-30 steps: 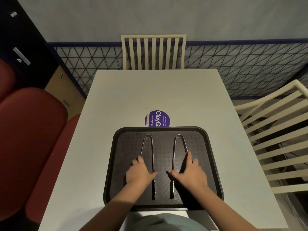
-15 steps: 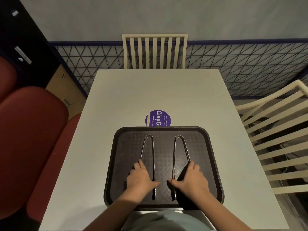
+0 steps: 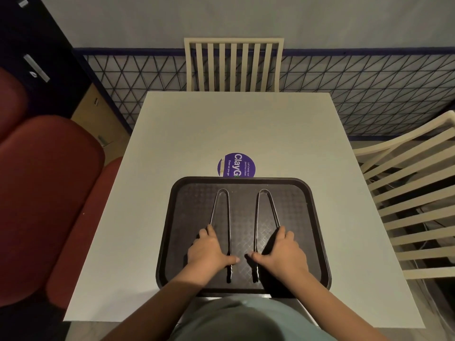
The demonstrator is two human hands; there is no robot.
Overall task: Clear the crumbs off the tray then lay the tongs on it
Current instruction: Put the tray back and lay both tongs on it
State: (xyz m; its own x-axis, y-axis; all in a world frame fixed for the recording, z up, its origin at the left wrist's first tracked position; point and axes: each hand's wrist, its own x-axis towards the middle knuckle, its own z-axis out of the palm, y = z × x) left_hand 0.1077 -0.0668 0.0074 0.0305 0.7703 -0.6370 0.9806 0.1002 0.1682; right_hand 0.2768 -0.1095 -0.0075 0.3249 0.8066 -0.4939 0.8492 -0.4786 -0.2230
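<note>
A dark textured tray (image 3: 317, 232) sits on the white table near its front edge. Two metal tongs lie flat on the tray, side by side, their bends pointing away from me. My left hand (image 3: 209, 252) rests on the left tongs (image 3: 227, 217), fingers over the outer arm and thumb across the inner arm. My right hand (image 3: 283, 254) rests the same way on the right tongs (image 3: 257, 217). Both hands lie fairly flat. I see no crumbs on the tray.
A round purple sticker (image 3: 236, 164) lies on the table (image 3: 234, 124) just beyond the tray. A slatted chair (image 3: 232, 65) stands at the far end, another chair (image 3: 413, 205) on the right, and a red padded seat (image 3: 41, 193) on the left.
Both hands have slid slightly toward me along the tongs. The tongs and tray have stayed in place.
</note>
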